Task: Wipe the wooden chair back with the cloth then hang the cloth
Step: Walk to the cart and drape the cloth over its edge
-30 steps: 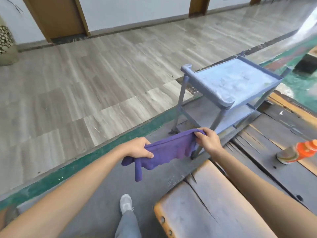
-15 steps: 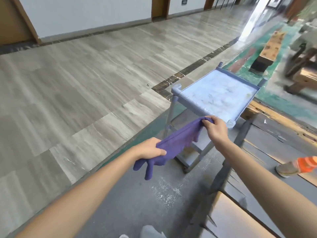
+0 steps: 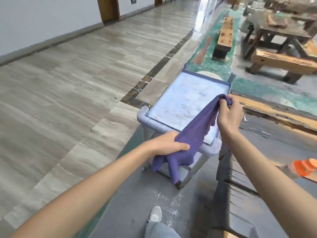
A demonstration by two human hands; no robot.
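Both hands' fingers clamp cloth (image 3: 193,133) | left hand (image 3: 169,143) | right hand (image 3: 229,115) | now over cart tray (image 3: 173,107), earlier beside it

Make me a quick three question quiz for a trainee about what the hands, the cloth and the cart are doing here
1. True or false: only the right hand holds the cloth.
2. Multiple choice: the cloth's loose end hangs A) inside the cart's top tray, B) below the left hand, over the cart's near edge, C) on the floor.
3. Fill in: the cart's top tray holds ____ besides the cloth stretched above it.

Key
1. False: both hands grip it, one at each end.
2. B.
3. Nothing visible; the tray surface looks bare and scuffed.
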